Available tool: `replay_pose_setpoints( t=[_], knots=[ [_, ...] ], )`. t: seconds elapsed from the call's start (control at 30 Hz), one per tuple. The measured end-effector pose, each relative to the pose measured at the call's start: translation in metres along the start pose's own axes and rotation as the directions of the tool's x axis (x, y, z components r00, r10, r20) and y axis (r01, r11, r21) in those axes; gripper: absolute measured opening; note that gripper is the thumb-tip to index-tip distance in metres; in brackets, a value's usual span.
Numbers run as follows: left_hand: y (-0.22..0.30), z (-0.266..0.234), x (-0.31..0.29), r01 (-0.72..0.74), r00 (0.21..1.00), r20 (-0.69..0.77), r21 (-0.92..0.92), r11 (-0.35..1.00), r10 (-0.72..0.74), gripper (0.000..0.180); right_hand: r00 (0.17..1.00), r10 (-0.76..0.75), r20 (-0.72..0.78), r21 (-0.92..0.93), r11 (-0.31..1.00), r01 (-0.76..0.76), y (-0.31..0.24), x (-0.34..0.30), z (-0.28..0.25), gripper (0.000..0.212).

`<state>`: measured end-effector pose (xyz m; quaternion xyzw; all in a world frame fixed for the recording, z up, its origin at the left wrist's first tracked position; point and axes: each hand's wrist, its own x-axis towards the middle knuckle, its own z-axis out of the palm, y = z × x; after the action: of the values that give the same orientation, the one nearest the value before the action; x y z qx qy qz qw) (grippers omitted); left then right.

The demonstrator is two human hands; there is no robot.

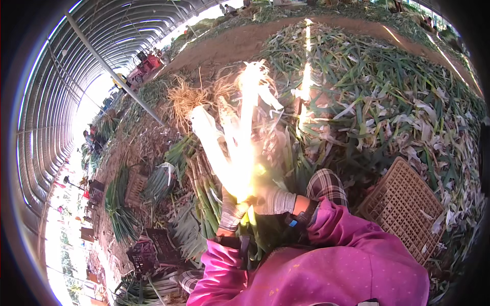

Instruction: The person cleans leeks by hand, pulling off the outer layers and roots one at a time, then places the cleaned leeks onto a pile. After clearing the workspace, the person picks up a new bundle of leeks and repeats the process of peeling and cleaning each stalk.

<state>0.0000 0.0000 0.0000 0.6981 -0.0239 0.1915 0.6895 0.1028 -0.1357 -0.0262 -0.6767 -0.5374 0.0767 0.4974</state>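
- Head view: a leaf heap (398,102) fills the right side, a brown crate (406,209) sits near the right sleeve (342,222), and bare soil (224,48) lies open beyond.
- The leeks (212,145) point roots-away from the person, long axes fanning slightly.
- Left hand (233,210) curls round their lower end; right hand (275,200) meets it, glare hiding its finger closure.
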Motion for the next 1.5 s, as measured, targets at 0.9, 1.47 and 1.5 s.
replay_pose_setpoints(
  t=[0.9, 1.47, 1.5],
  knots=[
    [-0.028, -0.024, 0.026, 0.302, 0.949, 0.207, -0.386, 0.872, -0.238, 0.056, 0.913, 0.406, 0.048, -0.267, 0.885, -0.380, 0.053, 0.084, -0.057, 0.052],
    [-0.031, -0.020, 0.022, 0.425, 0.873, 0.304, -0.090, 0.901, -0.382, 0.042, 0.889, -0.438, -0.134, -0.991, 0.069, -0.116, 0.118, 0.168, -0.399, 0.027],
    [-0.030, -0.035, 0.006, 0.435, 0.881, 0.248, -0.089, 0.896, -0.404, 0.042, 0.970, -0.186, -0.159, -0.960, 0.258, -0.108, 0.053, 0.157, -0.407, 0.030]
  ],
)
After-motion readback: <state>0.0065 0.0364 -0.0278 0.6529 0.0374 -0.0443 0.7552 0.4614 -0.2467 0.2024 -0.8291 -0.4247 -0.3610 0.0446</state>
